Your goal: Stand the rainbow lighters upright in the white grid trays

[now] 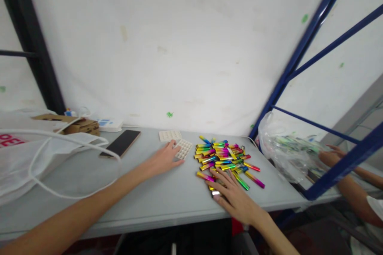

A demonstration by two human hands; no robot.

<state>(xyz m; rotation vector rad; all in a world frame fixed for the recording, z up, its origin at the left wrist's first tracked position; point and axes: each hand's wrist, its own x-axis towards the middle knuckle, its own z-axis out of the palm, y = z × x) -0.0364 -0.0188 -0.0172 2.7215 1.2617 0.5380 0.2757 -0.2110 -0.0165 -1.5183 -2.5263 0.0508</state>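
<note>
Many shiny tubes in rainbow metallic colours (221,154) lie in a loose pile on the grey table (143,191). My right hand (233,195) rests palm down on the near edge of the pile, its fingers spread over a few tubes. My left hand (167,159) touches the left edge of a cream tray with small round cells (184,148), fingers apart and not wrapped round it. Behind it, a second cream tray (167,135) lies flat near the wall.
At the left are a dark phone (121,143), a cardboard box (83,127), a white bag (60,149) and a looped white cable (72,197). A blue metal frame (283,83) and clear plastic bag (277,147) stand right, with another person's hands (330,157) beyond.
</note>
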